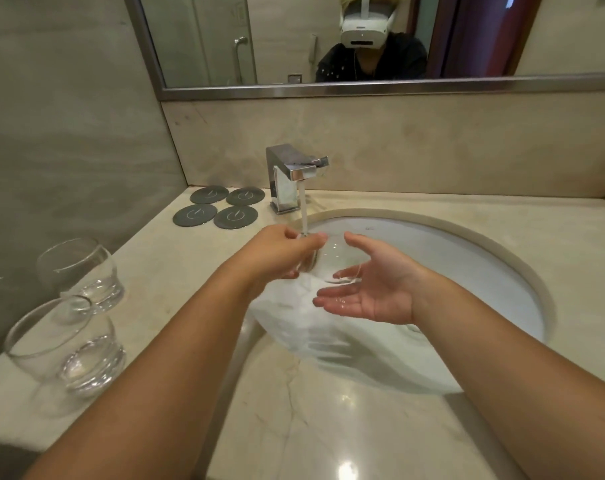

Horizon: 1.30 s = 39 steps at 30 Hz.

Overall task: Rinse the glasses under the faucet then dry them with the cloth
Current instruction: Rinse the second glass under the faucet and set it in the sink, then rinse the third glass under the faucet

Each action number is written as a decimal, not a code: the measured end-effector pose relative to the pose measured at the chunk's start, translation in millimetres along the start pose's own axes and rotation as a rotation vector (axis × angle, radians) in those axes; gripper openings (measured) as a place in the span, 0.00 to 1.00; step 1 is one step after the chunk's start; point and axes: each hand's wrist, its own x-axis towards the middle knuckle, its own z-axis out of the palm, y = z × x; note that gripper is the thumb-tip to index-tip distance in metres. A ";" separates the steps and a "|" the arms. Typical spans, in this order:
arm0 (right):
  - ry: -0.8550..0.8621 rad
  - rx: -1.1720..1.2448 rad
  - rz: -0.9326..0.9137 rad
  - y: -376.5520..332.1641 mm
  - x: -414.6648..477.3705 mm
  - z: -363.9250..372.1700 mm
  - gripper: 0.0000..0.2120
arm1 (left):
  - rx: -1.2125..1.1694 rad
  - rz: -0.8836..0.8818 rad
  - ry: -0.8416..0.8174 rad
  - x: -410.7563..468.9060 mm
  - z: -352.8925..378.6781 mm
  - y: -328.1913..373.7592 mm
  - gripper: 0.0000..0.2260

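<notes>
Water (304,213) runs from the chrome faucet (294,171) onto a clear round glass (330,254) that I hold over the sink (523,271). My left hand (280,252) grips the glass by its left side, fingers curled on it. My right hand (370,289) lies palm up with straight wet fingers under and beside the glass, touching it. A white cloth (329,334) lies in the near part of the basin, below my hands. Two more clear glasses stand upright on the counter at the left, one farther (82,271) and one nearer (65,344).
Several dark round coasters (221,206) lie on the marble counter (329,427) left of the faucet. A wall closes the left side and a framed mirror (363,88) hangs above the backsplash.
</notes>
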 end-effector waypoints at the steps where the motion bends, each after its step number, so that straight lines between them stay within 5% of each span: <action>1: -0.001 0.045 -0.043 2.6 -6.0 -1.2 0.32 | -0.100 -0.017 -0.040 -2.9 3.1 -5.0 0.18; 4: 0.069 -0.014 -0.220 8.5 -21.4 -4.7 0.30 | -0.202 -0.017 -0.109 -11.0 11.0 -20.6 0.23; 7: 0.182 -0.413 -0.441 9.8 -33.0 -12.9 0.30 | -0.005 0.049 -0.116 -22.8 15.3 -28.6 0.39; 11: 0.391 -1.209 -0.639 8.4 -41.8 -29.9 0.33 | 0.249 0.198 -0.021 -40.8 19.2 -23.1 0.25; 15: 0.449 -1.562 -0.534 11.5 -30.6 -48.6 0.38 | 0.408 0.284 0.014 -47.9 29.8 -27.0 0.20; 23: 0.499 -1.952 -0.452 21.0 -17.3 -62.3 0.39 | 0.905 0.317 -0.035 -54.6 43.7 -38.9 0.22; 39: 0.534 -1.958 -0.433 24.8 -27.0 -56.4 0.39 | 0.928 0.347 0.013 -69.1 36.3 -38.9 0.22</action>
